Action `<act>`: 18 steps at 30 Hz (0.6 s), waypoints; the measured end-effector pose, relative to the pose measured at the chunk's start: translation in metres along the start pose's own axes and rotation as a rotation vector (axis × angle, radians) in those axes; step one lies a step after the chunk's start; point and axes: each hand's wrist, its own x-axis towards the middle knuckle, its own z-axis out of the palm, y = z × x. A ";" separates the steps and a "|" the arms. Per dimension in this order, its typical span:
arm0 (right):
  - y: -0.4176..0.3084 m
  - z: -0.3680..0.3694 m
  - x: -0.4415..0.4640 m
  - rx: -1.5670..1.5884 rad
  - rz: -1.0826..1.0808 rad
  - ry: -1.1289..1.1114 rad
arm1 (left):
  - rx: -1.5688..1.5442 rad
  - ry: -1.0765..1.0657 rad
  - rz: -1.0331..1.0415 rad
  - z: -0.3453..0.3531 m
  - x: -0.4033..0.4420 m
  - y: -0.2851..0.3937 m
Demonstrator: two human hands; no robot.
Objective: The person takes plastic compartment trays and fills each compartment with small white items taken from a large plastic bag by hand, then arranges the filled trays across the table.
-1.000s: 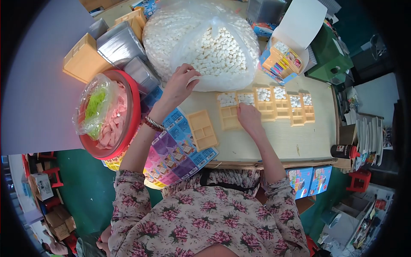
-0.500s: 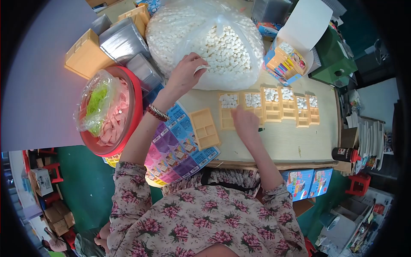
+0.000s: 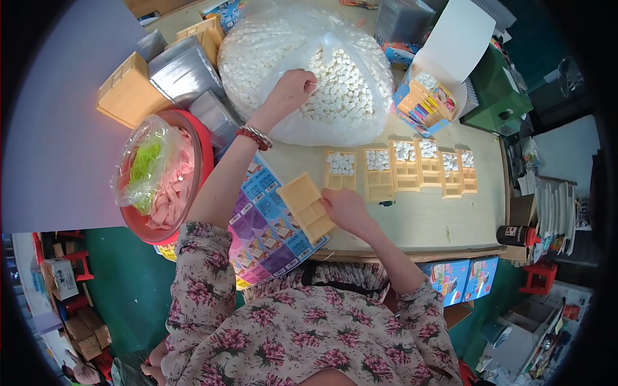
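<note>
My left hand [image 3: 293,90] is over the opening of a large clear plastic bag [image 3: 257,71] full of small white cubes [image 3: 341,87]. Its fingers are curled in, and what they hold, if anything, is hidden. My right hand [image 3: 349,211] grips the right edge of a cream compartment tray [image 3: 300,196], which has no cubes in it and is slightly tilted. Behind that hand stands a row of several similar trays [image 3: 378,183], each with white pieces in its far compartment. Under the held tray lie printed colourful sheets [image 3: 270,235].
At left, a red basin [image 3: 205,145] holds pink strips and a bag of green shreds. Stacked cream trays [image 3: 132,90] and clear plastic covers [image 3: 187,71] stand behind it. An opened blue box [image 3: 402,103] is at the back right; a black jar [image 3: 515,233] is at the right edge.
My right hand has moved left and toward me from the tray row and taken hold of the cream tray. My left hand has shifted up slightly over the bag; the white item in its fingers no longer shows.
</note>
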 end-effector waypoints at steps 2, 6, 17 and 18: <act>-0.005 -0.030 0.001 0.013 0.023 -0.040 | 0.080 -0.064 0.003 0.002 0.003 -0.004; -0.002 -0.048 0.006 0.050 0.023 -0.076 | 0.043 -0.076 -0.006 0.004 -0.001 0.007; -0.014 -0.005 0.010 0.104 -0.010 -0.055 | -0.059 -0.025 -0.033 -0.013 -0.015 0.007; -0.014 -0.005 0.009 0.121 -0.010 -0.049 | -0.062 -0.024 -0.031 -0.012 -0.015 0.008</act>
